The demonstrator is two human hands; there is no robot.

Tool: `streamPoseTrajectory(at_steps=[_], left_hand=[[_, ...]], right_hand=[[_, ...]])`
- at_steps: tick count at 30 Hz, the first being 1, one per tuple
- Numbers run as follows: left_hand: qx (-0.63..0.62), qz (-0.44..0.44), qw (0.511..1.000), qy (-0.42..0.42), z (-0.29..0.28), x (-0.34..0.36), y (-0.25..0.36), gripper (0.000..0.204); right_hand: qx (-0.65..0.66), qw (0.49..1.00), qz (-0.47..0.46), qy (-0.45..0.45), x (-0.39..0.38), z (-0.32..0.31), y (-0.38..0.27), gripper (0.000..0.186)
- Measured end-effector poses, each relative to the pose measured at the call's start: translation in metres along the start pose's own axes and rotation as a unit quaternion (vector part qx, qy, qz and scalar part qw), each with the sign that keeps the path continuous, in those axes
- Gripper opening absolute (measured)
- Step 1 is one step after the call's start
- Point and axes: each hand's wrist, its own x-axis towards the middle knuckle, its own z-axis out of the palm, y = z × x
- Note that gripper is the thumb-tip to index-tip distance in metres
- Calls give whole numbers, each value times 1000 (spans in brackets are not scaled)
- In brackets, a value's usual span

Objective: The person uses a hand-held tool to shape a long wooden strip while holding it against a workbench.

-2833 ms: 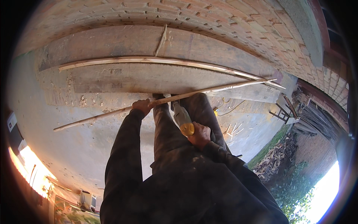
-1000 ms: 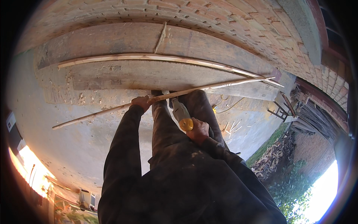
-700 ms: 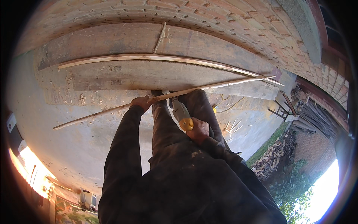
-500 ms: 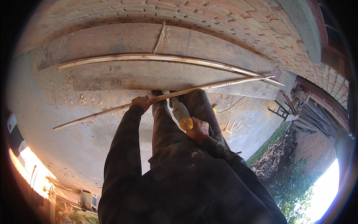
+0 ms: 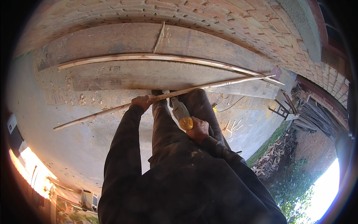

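My left hand [image 5: 140,101] is wrapped round a long, thin wooden stick [image 5: 100,112], which slants across in front of my legs. The stick's right end lies over a pale wooden strip [image 5: 149,57] on the boards. In my right hand [image 5: 199,130] is a power drill [image 5: 180,111] with a grey body and a yellow-orange rear end. The drill's front points away from me, at the stick just right of my left hand. Whether its tip touches the stick I cannot tell.
Wide weathered planks [image 5: 134,76] lie along a brick wall [image 5: 223,16]. A small twig [image 5: 159,37] rests on the far plank. Short sticks [image 5: 234,127] and wood chips are scattered on the concrete floor [image 5: 85,149]. At right are a cable, a dark stool-like frame and a pile of poles [image 5: 317,114].
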Motion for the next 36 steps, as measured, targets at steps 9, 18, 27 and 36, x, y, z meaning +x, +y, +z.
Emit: streamPoseTrajectory(at_steps=[9,18,27,36], left_hand=[[-2,-1,1000,0,2,1,0,74],[-3,7,1000,-1,8,3,-7,86],[7,-9,1000,4,2,0,3,80],[11,-8,999,43,8,-7,1,77]], right_hand=[[8,1000,-7,14,0,3,2,21],[-1,1000,9,2,6,8,3,21],[23,1000,-6,1,12,4,0,22],[17,999,-42,-13,-1,-9,-5,28]])
